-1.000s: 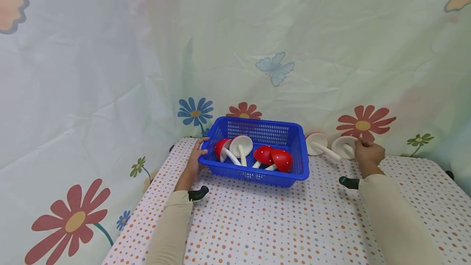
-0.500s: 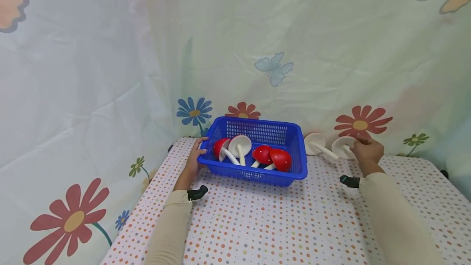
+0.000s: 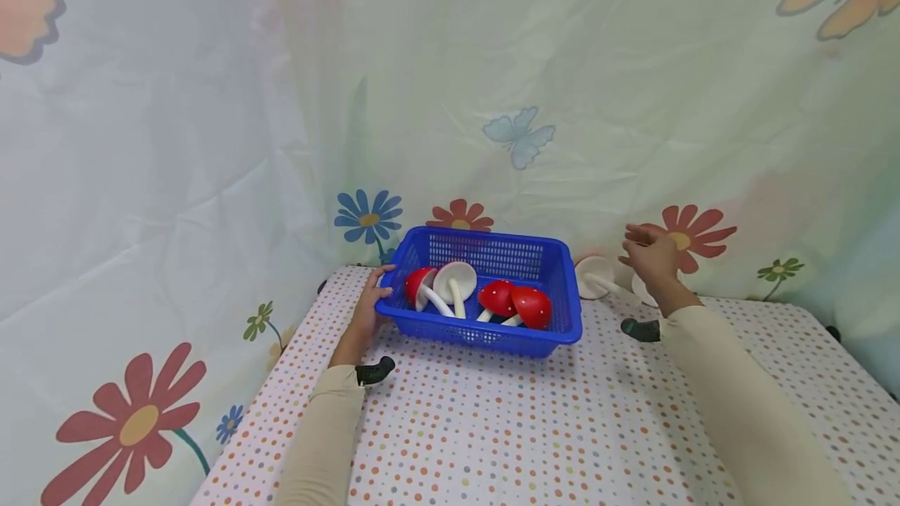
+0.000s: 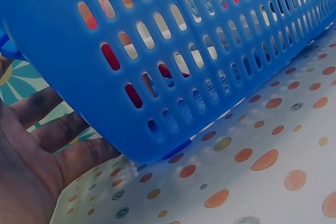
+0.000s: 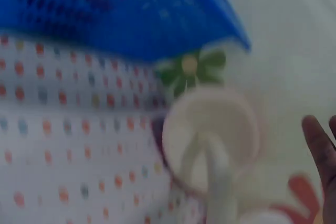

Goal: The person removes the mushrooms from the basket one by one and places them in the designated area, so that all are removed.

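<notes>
My left hand (image 3: 367,311) rests against the left end of a blue plastic basket (image 3: 485,334), its fingers lying along the outside wall in the left wrist view. Inside are red-capped toy mushrooms with white stems: two at the left, one showing its white underside (image 3: 455,281), and two at the right with spotted caps (image 3: 530,306) upward. My right hand (image 3: 652,258) is raised to the right of the basket, holding nothing. Below it, a mushroom (image 3: 594,278) lies underside outward against the backdrop. Another mushroom (image 3: 645,293) is partly hidden behind the hand.
A dotted cloth (image 3: 492,428) covers the table. Directly behind the basket hangs a fabric backdrop (image 3: 450,100) printed with flowers and butterflies, which also runs down the left side. The right wrist view is blurred.
My right hand was down at the rim of the rightmost mushroom; it has lifted and moved left, leaving that mushroom on the table. The left hand and basket hold their place.
</notes>
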`<move>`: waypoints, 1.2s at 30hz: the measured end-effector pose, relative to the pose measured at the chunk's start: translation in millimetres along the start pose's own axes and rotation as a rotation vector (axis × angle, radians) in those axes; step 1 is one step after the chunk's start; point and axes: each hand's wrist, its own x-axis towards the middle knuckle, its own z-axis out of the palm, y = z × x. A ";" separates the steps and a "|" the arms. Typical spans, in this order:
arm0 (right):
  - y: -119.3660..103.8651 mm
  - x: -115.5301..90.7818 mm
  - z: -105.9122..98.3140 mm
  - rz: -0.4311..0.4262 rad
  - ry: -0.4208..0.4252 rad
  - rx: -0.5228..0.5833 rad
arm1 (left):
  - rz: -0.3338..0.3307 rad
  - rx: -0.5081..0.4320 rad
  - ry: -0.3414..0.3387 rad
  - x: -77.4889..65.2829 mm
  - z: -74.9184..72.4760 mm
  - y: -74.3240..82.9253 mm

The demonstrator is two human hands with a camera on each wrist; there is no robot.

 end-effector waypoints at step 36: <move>-76.2 -37.8 202.9 0.184 -0.569 0.276 | 0.008 -0.021 -0.007 -7.4 3.7 -5.0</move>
